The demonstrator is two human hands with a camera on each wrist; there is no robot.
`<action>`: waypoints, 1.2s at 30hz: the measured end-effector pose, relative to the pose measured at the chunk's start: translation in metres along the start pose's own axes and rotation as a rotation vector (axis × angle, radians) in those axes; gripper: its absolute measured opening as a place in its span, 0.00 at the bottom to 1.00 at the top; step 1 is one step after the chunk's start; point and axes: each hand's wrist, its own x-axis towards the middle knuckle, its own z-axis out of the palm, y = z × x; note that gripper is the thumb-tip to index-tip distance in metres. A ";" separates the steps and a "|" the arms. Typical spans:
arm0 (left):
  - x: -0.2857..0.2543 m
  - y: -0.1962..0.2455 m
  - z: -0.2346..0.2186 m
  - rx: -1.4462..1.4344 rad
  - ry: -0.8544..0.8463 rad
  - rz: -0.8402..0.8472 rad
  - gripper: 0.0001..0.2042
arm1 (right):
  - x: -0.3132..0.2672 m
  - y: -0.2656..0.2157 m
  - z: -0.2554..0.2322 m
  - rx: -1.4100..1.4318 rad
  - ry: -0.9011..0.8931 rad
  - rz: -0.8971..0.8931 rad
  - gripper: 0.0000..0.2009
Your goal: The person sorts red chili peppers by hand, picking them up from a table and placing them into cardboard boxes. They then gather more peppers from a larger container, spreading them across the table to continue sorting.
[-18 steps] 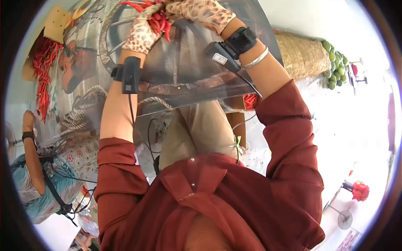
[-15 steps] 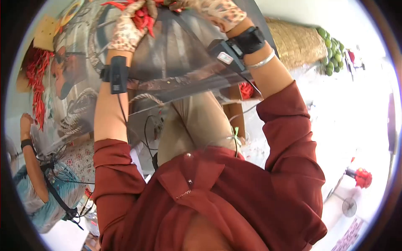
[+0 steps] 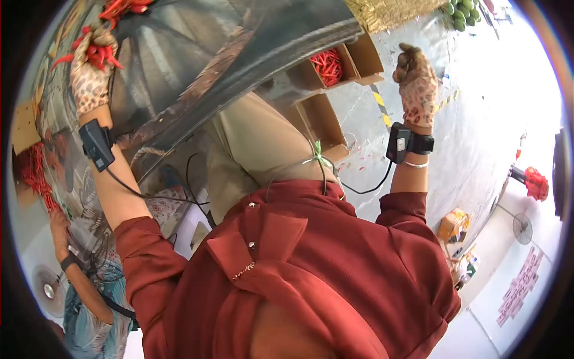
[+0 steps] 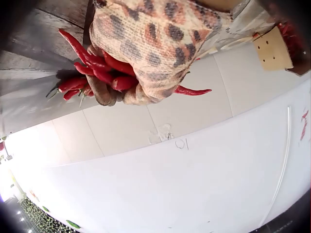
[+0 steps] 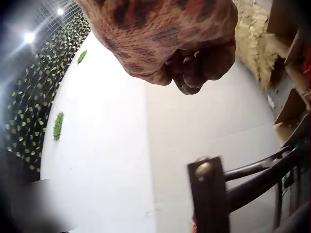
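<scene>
Over the table (image 3: 173,51) my left hand (image 3: 92,84), in a leopard-print glove, grips a bunch of red chili peppers (image 3: 100,55). In the left wrist view the chilies (image 4: 104,73) stick out on both sides of the gloved fingers, with stems pointing different ways. More red chilies (image 3: 122,11) lie on the table beyond this hand. My right hand (image 3: 417,87), in a matching glove with dark, stained fingertips, is out to the right, away from the table. Its fingers (image 5: 194,70) are curled in, and nothing shows between them in the right wrist view.
Below the table edge stand an open cardboard box of red chilies (image 3: 327,66) and another open box (image 3: 323,122). At far left another person's hand (image 3: 58,227) is by a hanging bunch of chilies (image 3: 37,176). A dark chair frame (image 5: 209,194) stands below my right hand.
My right hand has left the chilies at the table and swung far out to the right. The left hand still holds its bunch. The head view has turned toward the right.
</scene>
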 end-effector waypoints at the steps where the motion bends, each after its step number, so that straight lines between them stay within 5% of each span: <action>1: -0.001 0.000 0.002 0.034 0.006 0.001 0.10 | -0.006 0.011 -0.006 0.027 0.028 0.091 0.16; 4: -0.006 0.002 0.004 0.133 0.108 0.053 0.11 | -0.021 0.081 -0.023 0.167 0.033 0.296 0.15; 5: -0.003 0.013 -0.012 0.152 -0.010 -0.051 0.13 | -0.026 0.112 -0.026 0.224 0.053 0.379 0.14; 7: -0.011 -0.007 0.028 0.408 0.305 0.150 0.10 | -0.042 0.160 -0.025 0.184 0.008 0.555 0.13; 9: -0.004 0.008 0.005 0.361 0.155 0.058 0.10 | -0.060 0.204 -0.021 0.248 0.011 0.712 0.13; 13: -0.008 0.010 0.004 0.530 0.217 0.069 0.11 | -0.092 0.266 -0.008 0.217 -0.011 0.958 0.11; 15: -0.010 0.002 0.017 0.484 0.187 0.073 0.11 | -0.107 0.305 -0.006 -0.013 -0.301 0.664 0.10; 17: -0.009 0.004 0.011 0.278 0.179 0.062 0.10 | -0.099 0.267 0.012 0.263 -0.051 1.071 0.11; 23: -0.011 0.013 0.001 0.163 0.129 0.017 0.13 | -0.096 0.297 0.029 -0.024 -0.140 0.902 0.13; 25: -0.009 0.021 -0.009 0.193 0.061 -0.012 0.15 | -0.094 0.289 0.027 0.052 -0.045 1.000 0.14; 28: -0.006 0.025 -0.012 0.208 0.074 -0.012 0.15 | -0.104 0.332 0.014 -0.407 -0.153 0.958 0.20; 31: -0.003 0.026 -0.012 0.217 0.096 -0.007 0.15 | -0.117 0.342 0.010 -0.606 -0.053 0.964 0.22; 36: -0.003 0.029 -0.013 0.223 0.115 0.003 0.15 | -0.127 0.343 0.007 -0.831 -0.206 0.960 0.20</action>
